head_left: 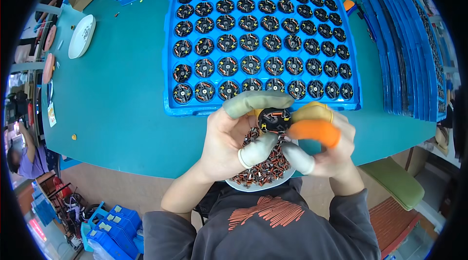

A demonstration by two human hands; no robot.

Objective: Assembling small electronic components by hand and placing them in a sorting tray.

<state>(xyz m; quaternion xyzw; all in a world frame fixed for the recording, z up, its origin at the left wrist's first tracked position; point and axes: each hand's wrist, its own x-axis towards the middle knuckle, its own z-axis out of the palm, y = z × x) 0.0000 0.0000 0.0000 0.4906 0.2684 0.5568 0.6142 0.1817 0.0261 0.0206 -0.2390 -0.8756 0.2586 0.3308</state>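
Note:
A round black plastic part (275,120) with small copper-coloured and yellow pieces on its face is held above a bowl, over the table's near edge. My left hand (226,138) grips it between thumb and fingers, which wear pale finger cots. Close against its right side is my right hand (329,145), in yellow, orange and pale cots. Its fingers are bent toward the thumb and the orange one is blurred; what lies between the tips is too small to make out. Below both hands, the white bowl (261,188) holds many small copper-and-silver rod-shaped pieces (263,171).
A blue tray (166,99) with rows of similar round black parts lies just beyond my hands on the green table (122,89). Stacked blue trays (404,50) stand at the right, with more at the back. A white dish (82,36) sits far left. Another person (33,155) is at the left.

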